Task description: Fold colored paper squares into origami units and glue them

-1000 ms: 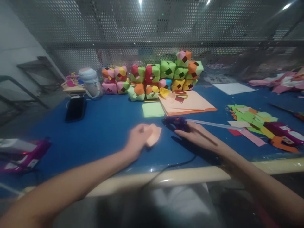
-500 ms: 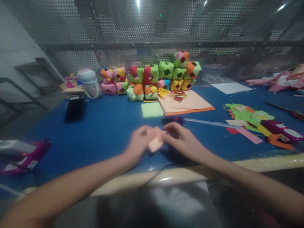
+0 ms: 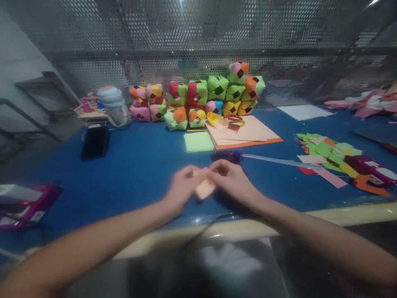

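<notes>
A small peach piece of folded paper (image 3: 205, 189) is held just above the blue table, close to its front edge. My left hand (image 3: 183, 184) grips its left side, thumb on top. From the right, my right hand (image 3: 231, 179) pinches its upper right part with thumb and curled fingers. My fingers cover the paper's upper edges, so the folds there are hard to make out. Just beyond my right hand lies a dark purple glue gun (image 3: 228, 155) with a clear glue stick (image 3: 269, 160) reaching out to the right.
Stacked folded-paper balls (image 3: 197, 95) line the back. Before them lie pale green squares (image 3: 198, 142) and peach sheets (image 3: 248, 134) with scissors (image 3: 235, 121). Paper scraps (image 3: 331, 151) and a magenta device (image 3: 370, 169) are right; a phone (image 3: 95, 142), bottle (image 3: 114, 106) and another magenta device (image 3: 40, 205) left.
My right hand has moved slightly left, closing its fingers onto the peach paper. My left hand stays in about the same place. The view has shifted a little.
</notes>
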Available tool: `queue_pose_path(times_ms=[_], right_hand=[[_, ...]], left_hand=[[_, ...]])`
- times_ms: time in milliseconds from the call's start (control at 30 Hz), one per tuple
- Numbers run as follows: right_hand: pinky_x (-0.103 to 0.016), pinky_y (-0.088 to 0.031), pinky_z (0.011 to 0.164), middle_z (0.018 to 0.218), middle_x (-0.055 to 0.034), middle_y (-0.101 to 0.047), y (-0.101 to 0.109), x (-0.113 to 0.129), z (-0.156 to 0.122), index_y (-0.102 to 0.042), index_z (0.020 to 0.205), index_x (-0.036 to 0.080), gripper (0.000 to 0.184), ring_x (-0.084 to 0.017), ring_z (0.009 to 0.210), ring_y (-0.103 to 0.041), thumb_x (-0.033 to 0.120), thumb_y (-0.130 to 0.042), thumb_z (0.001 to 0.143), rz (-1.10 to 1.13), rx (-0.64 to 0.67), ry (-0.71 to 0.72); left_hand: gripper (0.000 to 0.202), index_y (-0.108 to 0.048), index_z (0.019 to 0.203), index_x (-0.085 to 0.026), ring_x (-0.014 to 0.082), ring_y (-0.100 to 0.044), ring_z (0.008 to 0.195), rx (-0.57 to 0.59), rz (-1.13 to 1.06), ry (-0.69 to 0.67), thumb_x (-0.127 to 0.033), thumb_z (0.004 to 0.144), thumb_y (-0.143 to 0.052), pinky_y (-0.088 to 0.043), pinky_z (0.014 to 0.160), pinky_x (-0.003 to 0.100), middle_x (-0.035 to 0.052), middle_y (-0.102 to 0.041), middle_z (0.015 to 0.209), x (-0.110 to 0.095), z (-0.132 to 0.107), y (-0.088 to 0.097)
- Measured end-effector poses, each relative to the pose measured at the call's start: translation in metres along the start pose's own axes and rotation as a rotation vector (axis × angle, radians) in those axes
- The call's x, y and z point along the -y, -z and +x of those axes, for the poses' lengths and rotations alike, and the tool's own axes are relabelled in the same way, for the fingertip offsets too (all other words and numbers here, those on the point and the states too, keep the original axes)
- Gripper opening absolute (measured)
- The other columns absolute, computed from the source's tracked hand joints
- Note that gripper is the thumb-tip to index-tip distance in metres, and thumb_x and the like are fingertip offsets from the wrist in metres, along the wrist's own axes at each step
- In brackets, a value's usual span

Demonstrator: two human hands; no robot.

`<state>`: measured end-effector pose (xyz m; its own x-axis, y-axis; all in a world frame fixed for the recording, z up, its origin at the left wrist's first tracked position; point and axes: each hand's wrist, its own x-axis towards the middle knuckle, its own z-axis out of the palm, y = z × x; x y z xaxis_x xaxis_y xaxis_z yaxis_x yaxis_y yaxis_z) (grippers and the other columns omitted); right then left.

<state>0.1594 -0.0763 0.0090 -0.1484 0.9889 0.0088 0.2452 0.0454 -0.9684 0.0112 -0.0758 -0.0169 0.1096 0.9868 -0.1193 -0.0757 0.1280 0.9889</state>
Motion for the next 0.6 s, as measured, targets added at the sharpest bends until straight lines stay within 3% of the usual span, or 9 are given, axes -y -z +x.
queue_pose_path(times_ms=[267,600], right_hand=[[-0.022,-0.039,0.054,0.062,0.0013,-0.057,0.0012,-0.0017,-0.0018,-0.057,0.067,0.015,0.007,-0.010,0.058,-0.050,0.022,-0.056,0.067,-0.042,-0.024,0.033],[-0.021,-0.041,0.059,0.071,0.0017,-0.058,0.0016,-0.0073,-0.0049,-0.058,0.077,0.017,0.008,-0.010,0.065,-0.051,0.016,-0.051,0.074,-0.086,0.033,0.242]], left_hand=[[0.018,-0.063,0.076,-0.016,0.0098,-0.051,0.063,0.003,-0.013,-0.028,-0.029,0.066,-0.069,-0.038,0.059,0.022,-0.0018,-0.060,0.069,-0.0027,-0.0041,-0.0015],[0.007,-0.061,0.064,-0.015,0.0116,-0.053,0.060,-0.005,-0.083,0.050,-0.021,0.062,-0.061,-0.040,0.058,0.023,0.0001,-0.059,0.064,-0.0088,0.0008,-0.0014]])
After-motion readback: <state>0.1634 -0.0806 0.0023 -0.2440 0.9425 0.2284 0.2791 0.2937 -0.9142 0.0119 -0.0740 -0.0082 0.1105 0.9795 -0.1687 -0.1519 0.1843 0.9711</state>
